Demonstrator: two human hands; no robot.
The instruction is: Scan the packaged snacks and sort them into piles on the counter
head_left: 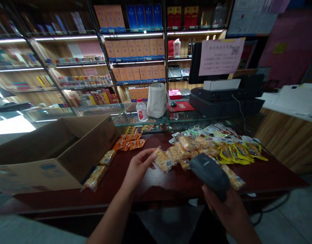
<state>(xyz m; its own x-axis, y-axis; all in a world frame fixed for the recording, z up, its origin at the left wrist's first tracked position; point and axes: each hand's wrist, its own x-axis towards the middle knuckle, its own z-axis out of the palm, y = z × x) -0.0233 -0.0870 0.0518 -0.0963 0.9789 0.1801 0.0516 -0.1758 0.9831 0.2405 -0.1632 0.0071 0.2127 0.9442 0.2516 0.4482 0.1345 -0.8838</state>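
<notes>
In the head view, my left hand (pixel 143 162) pinches the left edge of a clear-wrapped cracker packet (pixel 163 159), whose barcode label faces up. My right hand (pixel 223 201) is wrapped round a dark grey barcode scanner (pixel 209 173), its head pointing left toward that packet. Behind both hands lies a pile of similar wrapped crackers (pixel 188 144). Yellow-edged snack packets (pixel 237 152) are spread to the right of the pile. One more cracker packet (pixel 233 178) lies partly behind the scanner. The scanner's handle is mostly hidden by my fingers.
A large open cardboard box (pixel 44 173) stands on the left of the dark red table (pixel 151 186). Beside it lie two cracker packets (pixel 96 177) and orange sachets (pixel 129 141). Farther back are a glass counter (pixel 176 120), a bottle (pixel 141 112), a white bag (pixel 156 101) and a monitor (pixel 195 64).
</notes>
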